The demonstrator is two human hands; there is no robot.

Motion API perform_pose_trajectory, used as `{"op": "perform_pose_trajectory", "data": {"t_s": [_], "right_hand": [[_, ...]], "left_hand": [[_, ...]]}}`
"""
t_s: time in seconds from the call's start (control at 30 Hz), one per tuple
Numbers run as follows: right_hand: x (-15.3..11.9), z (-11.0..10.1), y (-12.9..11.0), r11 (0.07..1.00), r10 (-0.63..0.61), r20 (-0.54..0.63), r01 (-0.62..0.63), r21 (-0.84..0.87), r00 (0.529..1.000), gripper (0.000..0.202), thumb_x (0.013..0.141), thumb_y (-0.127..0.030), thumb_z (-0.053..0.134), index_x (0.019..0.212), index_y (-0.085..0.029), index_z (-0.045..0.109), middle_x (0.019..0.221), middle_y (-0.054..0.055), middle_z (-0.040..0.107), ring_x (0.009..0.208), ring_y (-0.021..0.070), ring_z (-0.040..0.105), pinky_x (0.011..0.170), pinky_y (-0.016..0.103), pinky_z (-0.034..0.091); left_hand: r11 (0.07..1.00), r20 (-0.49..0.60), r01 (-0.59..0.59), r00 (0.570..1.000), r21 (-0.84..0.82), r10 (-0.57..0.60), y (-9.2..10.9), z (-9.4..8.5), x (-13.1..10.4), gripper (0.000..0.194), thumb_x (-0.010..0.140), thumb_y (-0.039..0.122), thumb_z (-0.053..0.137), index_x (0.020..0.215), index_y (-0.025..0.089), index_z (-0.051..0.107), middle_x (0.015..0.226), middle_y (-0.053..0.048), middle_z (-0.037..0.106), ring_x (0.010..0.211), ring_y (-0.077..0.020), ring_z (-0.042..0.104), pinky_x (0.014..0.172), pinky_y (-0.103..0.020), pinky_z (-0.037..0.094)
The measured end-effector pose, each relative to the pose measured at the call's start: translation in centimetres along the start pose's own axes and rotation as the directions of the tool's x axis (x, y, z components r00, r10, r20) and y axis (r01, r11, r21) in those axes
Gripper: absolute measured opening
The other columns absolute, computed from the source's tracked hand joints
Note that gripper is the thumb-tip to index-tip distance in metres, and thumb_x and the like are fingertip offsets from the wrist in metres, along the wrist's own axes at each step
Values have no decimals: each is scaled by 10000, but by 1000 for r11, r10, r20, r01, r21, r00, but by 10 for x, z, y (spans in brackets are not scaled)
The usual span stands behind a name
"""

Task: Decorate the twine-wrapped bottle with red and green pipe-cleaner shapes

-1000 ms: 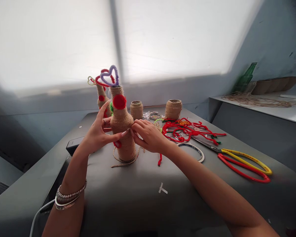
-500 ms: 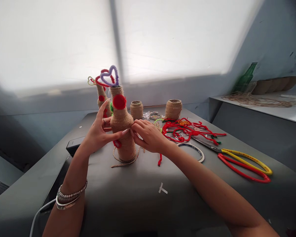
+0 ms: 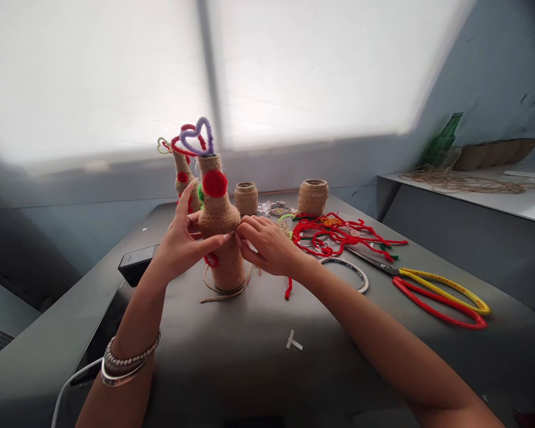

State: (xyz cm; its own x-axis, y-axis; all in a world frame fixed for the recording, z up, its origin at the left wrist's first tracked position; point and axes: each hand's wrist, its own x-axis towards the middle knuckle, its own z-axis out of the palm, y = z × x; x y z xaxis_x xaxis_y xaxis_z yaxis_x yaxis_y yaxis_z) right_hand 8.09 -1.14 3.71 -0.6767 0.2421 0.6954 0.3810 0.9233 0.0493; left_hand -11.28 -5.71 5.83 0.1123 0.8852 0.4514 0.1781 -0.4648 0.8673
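1. Twine-wrapped bottle (image 3: 226, 264) stands upright on the grey table (image 3: 196, 368), just off the view's centre toward 9 o'clock.
2. Left hand (image 3: 176, 242), thumb spread from its fingers, grips the bottle around its 9 o'clock side.
3. Right hand (image 3: 271, 245) bunches its fingertips against the bottle's 3 o'clock side; whether they pinch anything cannot be told.
4. Scissors (image 3: 387, 267) lie at 4 o'clock; a second wrapped bottle (image 3: 182, 166) stands at 10.

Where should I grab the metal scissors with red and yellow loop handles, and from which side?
I'd likely take the scissors by their handle loops, coming from your right: those open loops spread that way on the grey tabletop, while the blades point left and away, toward the tangled fuzzy red strands.
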Motion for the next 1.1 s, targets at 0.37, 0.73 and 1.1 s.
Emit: {"op": "perform_pose_trajectory", "data": {"t_s": [0.37, 0.73, 1.1], "right_hand": [[0, 0, 0, 1000, -16, -27, 16, -4, 1000, 109, 909, -201, 369, 839, -187, 451, 802, 52, 540, 757, 180, 482, 684, 308, 352], [-1, 1, 0, 1000, -20, -23, 19, -12, 1000, 109, 904, -197, 371, 853, -182, 466, 816, 57, 545, 759, 180, 479, 686, 306, 357], [0, 0, -2, 1000, -7, -12, 7, -29, 1000, 139, 913, -203, 358, 840, -177, 473, 797, 48, 535, 731, 166, 458, 687, 296, 358]], "left_hand": [[1000, 81, 17, 997, -13, -16, 3, -6, -1, 1092, 641, 255, 801, 1482, 317, 108, 1139, -90, 653, 971, -266, 664, 846, -395, 553], [996, 61, -43, 997, 77, 38, 4, -3, 0, 1066, 664, 284, 791, 1482, 289, 108, 1062, -81, 680, 933, -249, 676, 832, -387, 567], [990, 101, -96, 991, 101, 86, -1, -7, 0, 1027, 697, 279, 763, 1485, 289, 105, 1107, -93, 668, 931, -253, 679, 810, -391, 581]]}}
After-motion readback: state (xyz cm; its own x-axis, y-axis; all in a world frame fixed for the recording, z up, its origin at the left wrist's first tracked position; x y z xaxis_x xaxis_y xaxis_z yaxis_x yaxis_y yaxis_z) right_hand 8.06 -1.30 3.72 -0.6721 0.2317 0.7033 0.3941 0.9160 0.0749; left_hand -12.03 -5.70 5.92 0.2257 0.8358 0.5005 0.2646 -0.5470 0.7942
